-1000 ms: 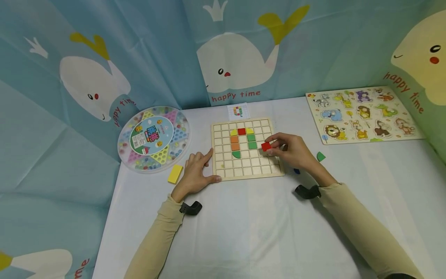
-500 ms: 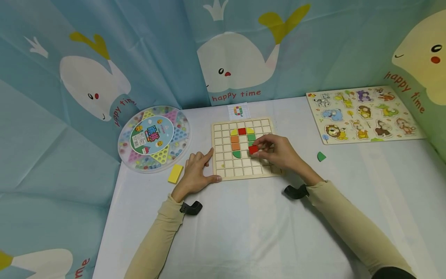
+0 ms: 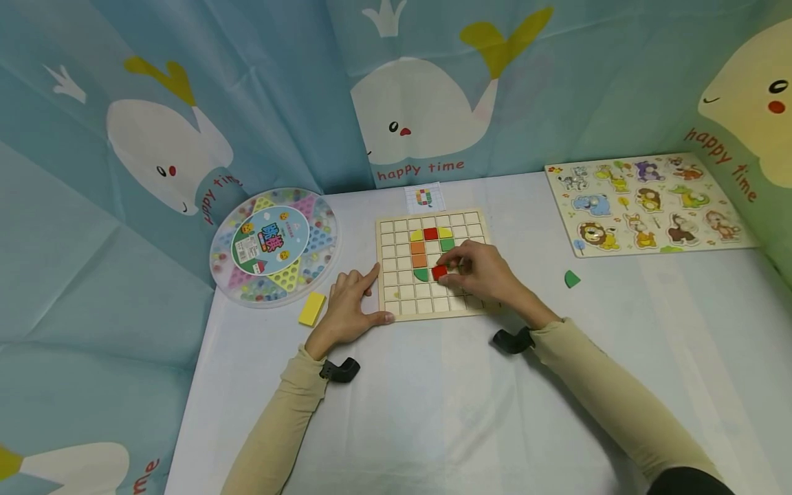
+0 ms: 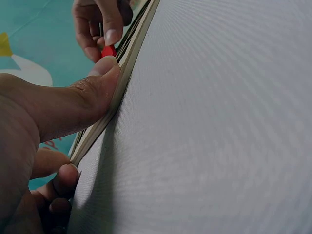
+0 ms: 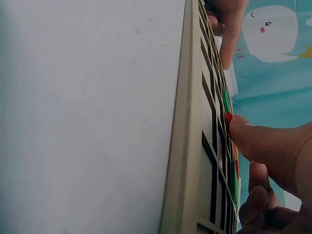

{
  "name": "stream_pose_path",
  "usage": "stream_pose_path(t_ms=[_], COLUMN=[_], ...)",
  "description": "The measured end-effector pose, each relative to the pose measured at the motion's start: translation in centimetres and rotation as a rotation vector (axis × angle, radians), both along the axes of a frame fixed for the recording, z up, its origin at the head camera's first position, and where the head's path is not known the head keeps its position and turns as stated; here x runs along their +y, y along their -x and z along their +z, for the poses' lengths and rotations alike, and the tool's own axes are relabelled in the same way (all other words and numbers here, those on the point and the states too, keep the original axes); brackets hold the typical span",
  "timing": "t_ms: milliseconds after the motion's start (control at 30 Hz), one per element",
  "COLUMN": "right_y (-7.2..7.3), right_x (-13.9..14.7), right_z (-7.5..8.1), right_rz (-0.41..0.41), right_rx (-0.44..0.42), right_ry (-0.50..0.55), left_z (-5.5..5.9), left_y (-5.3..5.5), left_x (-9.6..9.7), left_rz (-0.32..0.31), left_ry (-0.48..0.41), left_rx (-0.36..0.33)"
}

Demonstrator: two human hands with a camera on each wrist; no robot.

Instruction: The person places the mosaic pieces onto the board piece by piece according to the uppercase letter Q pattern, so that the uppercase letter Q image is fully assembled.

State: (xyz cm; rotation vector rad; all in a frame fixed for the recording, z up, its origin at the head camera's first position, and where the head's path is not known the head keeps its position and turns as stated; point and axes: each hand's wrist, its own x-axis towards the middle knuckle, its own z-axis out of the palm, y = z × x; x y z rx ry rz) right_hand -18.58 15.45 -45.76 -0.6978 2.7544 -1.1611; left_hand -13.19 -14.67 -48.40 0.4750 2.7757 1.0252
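Observation:
A wooden grid board lies on the white cloth, with red, yellow, orange and green pieces set in an arch on its squares. My left hand spans its near left corner, thumb against the front edge and index finger along the left edge. Between thumb and fingertips my right hand pinches a red square block, right at a square beside the green quarter-round piece. In the right wrist view, the thumb hides much of the red block. My right fingers overlap the green squares on the arch's right side.
A small pattern card lies behind the board. To the left are a yellow block and a round marble-game case. On the right lie a green quarter-round piece and an animal puzzle board.
My right hand has carried the red block leftward and slightly nearer over the board, from the right-hand squares to beside the green quarter-round piece. My left hand has stayed at the corner.

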Motion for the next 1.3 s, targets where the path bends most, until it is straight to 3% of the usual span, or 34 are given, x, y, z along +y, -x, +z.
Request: stream_pose_path(t_ms=[833,1300], right_y=[0.08,0.06], right_x=[-0.47,-0.22], right_z=[-0.01,0.04], right_rz=[-0.009,-0.019], right_rx=[-0.025,-0.009], right_ry=[-0.076,-0.049], left_z=[0.26,0.14], left_y=[-0.24,-0.13], left_x=[0.18,0.12], left_rz=[0.001,0.002], left_ry=[-0.006,-0.005], left_rx=[0.005,0.011])
